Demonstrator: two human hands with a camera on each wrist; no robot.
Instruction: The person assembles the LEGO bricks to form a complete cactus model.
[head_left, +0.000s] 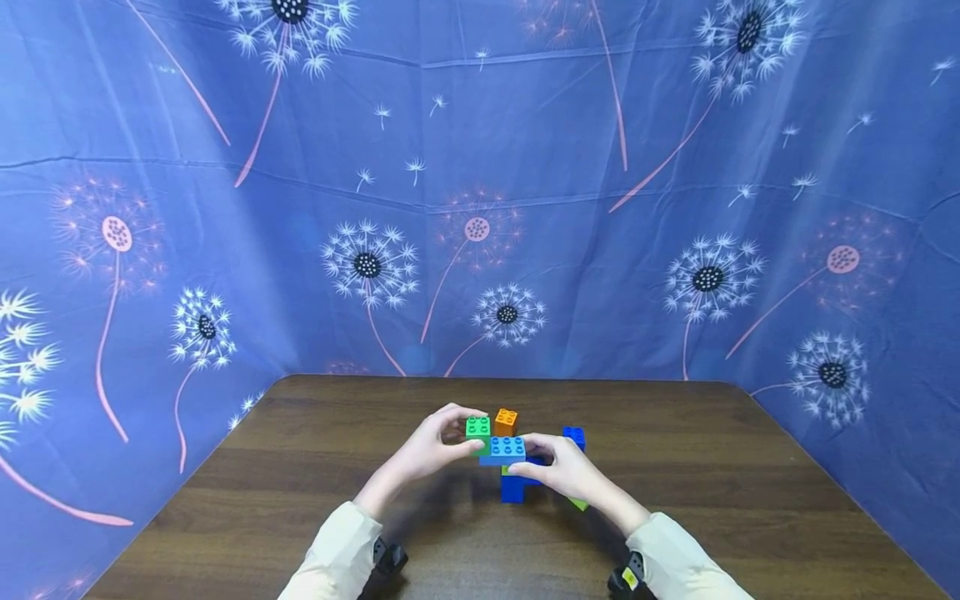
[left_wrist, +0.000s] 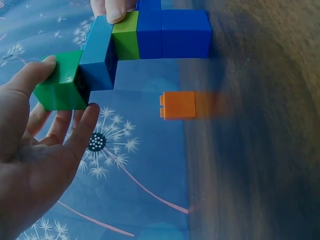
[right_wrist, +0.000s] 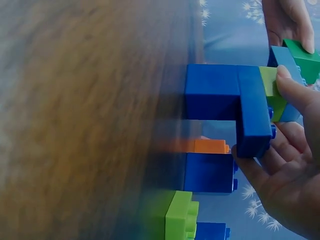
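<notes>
My left hand (head_left: pixel 431 440) pinches a green brick (head_left: pixel 477 427) between thumb and fingers. That brick sits at the left end of a light blue brick (head_left: pixel 507 448), the upper part of a stack. Below it come a lime green brick (left_wrist: pixel 125 36), a longer dark blue brick (right_wrist: pixel 255 110) and a dark blue brick (head_left: pixel 512 490) at the bottom, close to the tabletop. With my right hand (head_left: pixel 564 468) I grip the stack from the right; in the right wrist view the thumb lies on the lime brick and a fingertip touches the longer dark blue one.
An orange brick (head_left: pixel 506 422) stands on the wooden table (head_left: pixel 337 467) behind the stack. To the right are a separate blue brick (head_left: pixel 574 435) and a lime green brick (head_left: pixel 579 504), partly hidden by my right arm in the head view. A blue dandelion-print cloth (head_left: pixel 585 275) hangs around the table.
</notes>
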